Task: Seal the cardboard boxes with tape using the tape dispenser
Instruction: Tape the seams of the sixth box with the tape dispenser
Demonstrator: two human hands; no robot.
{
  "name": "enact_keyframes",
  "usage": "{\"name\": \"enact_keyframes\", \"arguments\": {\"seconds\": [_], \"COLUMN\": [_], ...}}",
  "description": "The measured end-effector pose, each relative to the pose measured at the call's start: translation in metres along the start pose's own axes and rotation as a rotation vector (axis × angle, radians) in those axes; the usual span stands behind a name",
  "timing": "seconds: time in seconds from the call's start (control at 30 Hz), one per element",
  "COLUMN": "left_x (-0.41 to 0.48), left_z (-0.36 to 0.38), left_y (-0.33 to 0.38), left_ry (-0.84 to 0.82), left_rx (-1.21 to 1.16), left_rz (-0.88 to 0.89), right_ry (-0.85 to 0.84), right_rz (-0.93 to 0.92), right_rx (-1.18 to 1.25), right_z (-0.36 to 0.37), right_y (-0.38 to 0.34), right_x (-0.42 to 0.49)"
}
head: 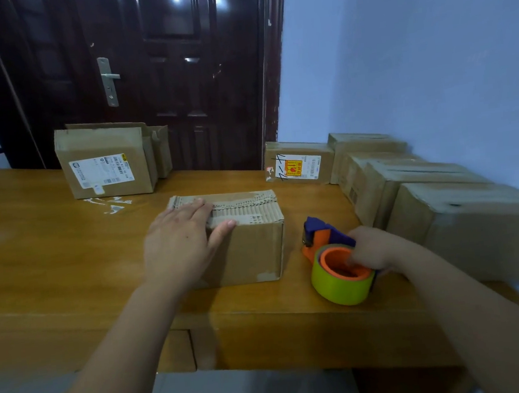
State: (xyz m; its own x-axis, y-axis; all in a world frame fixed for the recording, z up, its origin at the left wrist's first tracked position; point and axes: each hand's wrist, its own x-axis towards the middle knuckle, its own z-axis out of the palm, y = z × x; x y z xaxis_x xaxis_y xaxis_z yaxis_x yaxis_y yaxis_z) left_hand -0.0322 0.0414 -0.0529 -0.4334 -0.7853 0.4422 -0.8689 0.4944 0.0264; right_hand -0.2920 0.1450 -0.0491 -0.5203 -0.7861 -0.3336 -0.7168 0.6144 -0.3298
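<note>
A small cardboard box [250, 244] with a torn, ridged top sits in the middle of the wooden table [36, 265]. My left hand [180, 238] rests flat on the box's top left corner, fingers straight, thumb along the front edge. To the box's right stands the tape dispenser [333, 252], orange and blue with a yellow-green tape roll. My right hand [374, 251] grips the dispenser from the right, with fingers curled into the roll's orange core.
A taller box with a white label [106, 162] stands at the back left, its flaps up. A labelled box [299, 162] and several taped boxes [462, 208] line the table's right side against the blue wall. A dark door is behind.
</note>
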Motion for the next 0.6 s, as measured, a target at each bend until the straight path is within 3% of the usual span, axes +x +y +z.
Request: {"name": "enact_keyframes", "arguments": {"seconds": [0.13, 0.27, 0.47, 0.6], "left_x": [0.001, 0.002, 0.007, 0.010], "left_z": [0.001, -0.001, -0.002, 0.000], "left_y": [-0.001, 0.003, 0.027, 0.057], "left_ry": [0.001, -0.024, -0.026, 0.008], "left_rx": [-0.003, 0.012, -0.048, -0.076], "left_rz": [0.001, -0.004, 0.075, 0.173], "right_ry": [-0.087, -0.068, -0.114, 0.016], "right_rz": [-0.032, -0.126, -0.276, -0.319], "right_rx": [0.550, 1.037, 1.373, 1.417], "right_z": [0.005, 0.006, -0.012, -0.037], "right_y": [0.014, 0.014, 0.005, -0.008], "right_x": [-0.001, -0.001, -0.008, -0.017]}}
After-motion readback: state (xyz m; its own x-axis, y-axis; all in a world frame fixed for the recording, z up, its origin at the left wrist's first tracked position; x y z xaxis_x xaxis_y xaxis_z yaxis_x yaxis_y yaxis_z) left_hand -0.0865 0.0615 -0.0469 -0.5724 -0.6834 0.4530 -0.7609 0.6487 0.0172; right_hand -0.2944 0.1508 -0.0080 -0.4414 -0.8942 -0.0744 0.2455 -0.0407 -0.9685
